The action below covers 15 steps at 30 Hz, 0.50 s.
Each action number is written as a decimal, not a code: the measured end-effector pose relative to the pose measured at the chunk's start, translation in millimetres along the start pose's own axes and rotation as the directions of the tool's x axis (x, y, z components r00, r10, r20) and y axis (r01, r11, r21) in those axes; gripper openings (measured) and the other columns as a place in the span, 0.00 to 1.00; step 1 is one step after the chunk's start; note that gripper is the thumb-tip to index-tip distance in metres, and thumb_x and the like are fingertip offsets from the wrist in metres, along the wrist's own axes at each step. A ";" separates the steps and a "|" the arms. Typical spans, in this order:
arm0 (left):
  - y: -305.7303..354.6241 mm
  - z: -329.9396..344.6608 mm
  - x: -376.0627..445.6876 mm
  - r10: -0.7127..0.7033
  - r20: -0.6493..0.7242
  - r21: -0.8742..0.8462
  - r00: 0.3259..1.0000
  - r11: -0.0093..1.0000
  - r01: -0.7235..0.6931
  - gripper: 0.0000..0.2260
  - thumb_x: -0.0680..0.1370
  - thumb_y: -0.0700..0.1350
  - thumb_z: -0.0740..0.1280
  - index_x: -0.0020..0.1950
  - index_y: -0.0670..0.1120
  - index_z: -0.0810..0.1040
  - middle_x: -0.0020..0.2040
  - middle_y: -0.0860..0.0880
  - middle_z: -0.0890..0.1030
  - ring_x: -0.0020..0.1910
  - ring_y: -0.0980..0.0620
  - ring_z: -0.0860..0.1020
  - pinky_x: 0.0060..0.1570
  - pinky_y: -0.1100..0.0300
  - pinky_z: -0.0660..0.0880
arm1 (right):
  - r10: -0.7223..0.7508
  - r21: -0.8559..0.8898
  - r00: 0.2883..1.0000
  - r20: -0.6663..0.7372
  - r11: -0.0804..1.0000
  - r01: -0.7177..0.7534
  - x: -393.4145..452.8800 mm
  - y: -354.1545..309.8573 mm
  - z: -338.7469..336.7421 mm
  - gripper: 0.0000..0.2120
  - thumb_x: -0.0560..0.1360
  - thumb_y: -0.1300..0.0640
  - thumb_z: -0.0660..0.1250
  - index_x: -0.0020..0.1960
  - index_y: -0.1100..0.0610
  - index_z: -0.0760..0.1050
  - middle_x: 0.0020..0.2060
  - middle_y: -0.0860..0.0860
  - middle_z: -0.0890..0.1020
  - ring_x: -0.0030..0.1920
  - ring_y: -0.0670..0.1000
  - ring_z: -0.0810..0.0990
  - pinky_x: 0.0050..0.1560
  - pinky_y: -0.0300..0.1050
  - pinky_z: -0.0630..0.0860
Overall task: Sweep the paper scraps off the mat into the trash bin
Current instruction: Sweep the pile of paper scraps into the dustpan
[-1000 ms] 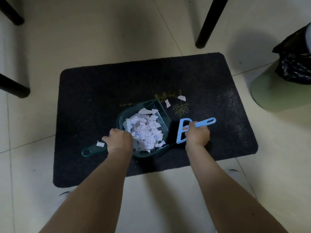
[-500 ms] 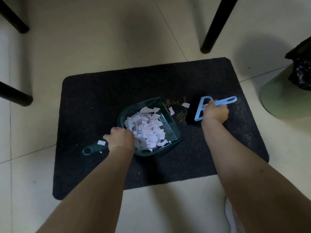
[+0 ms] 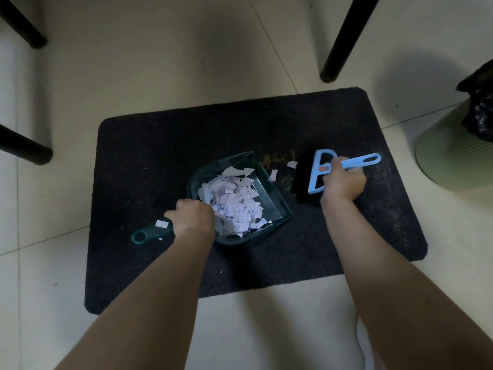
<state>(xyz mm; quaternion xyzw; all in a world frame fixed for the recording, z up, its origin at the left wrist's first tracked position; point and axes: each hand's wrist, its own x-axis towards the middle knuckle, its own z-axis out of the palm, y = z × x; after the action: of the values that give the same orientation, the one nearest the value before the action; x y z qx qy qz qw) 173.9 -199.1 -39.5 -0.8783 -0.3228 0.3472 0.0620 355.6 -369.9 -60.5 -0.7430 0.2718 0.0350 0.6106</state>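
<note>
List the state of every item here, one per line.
Dustpan: on the mat, full of scraps, handle gripped by left hand.
Brush: bristles down on mat, gripped by right hand.
Loose scraps: two lying on the mat.
Trash bin: upright, black bag inside.

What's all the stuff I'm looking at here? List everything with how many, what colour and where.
mat: one, black, on the pale tiled floor, centre.
dustpan: one, dark green, on the mat, handle toward lower left.
paper scraps in the pan: a heap, white, inside the dustpan.
loose scraps: two, white, on the mat between the dustpan and the brush.
brush: one, light blue with black bristles, on the mat right of the dustpan.
trash bin: one, pale green with a black bag, right edge.
furniture legs: three, black, along the top and left.
left hand: grips the dustpan handle.
right hand: grips the brush handle.
</note>
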 end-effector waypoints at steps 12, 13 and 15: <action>-14.3 -0.1 -4.8 0.008 -0.017 -0.020 1.000 1.000 -0.008 0.17 0.76 0.35 0.62 0.64 0.44 0.76 0.61 0.42 0.73 0.61 0.43 0.69 0.61 0.45 0.70 | 0.141 -0.038 0.982 0.127 0.990 -0.137 -29.6 23.0 4.3 0.03 0.76 0.58 0.66 0.49 0.55 0.77 0.39 0.49 0.81 0.38 0.47 0.80 0.39 0.43 0.77; -19.6 1.3 -6.3 -0.001 -0.020 -0.027 1.000 1.000 0.000 0.16 0.76 0.35 0.62 0.63 0.45 0.76 0.61 0.42 0.73 0.61 0.43 0.69 0.61 0.45 0.70 | 0.132 -0.016 0.987 0.087 0.991 -0.131 -26.8 19.3 1.2 0.04 0.76 0.58 0.66 0.51 0.55 0.77 0.40 0.48 0.81 0.40 0.47 0.81 0.41 0.42 0.78; -28.8 3.7 -8.7 -0.011 -0.027 -0.030 1.000 1.000 0.010 0.16 0.76 0.35 0.62 0.62 0.45 0.76 0.60 0.42 0.73 0.61 0.44 0.69 0.60 0.46 0.70 | 0.102 0.002 0.994 0.043 0.995 -0.102 -22.6 11.3 -2.1 0.04 0.76 0.57 0.66 0.51 0.54 0.77 0.38 0.47 0.80 0.41 0.46 0.81 0.43 0.42 0.78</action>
<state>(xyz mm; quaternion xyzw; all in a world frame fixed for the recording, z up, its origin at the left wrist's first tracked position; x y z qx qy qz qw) 151.6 -182.3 -27.8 -0.8820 -0.3317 0.3300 0.0552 330.8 -364.9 -61.3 -0.7259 0.2964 0.0816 0.6152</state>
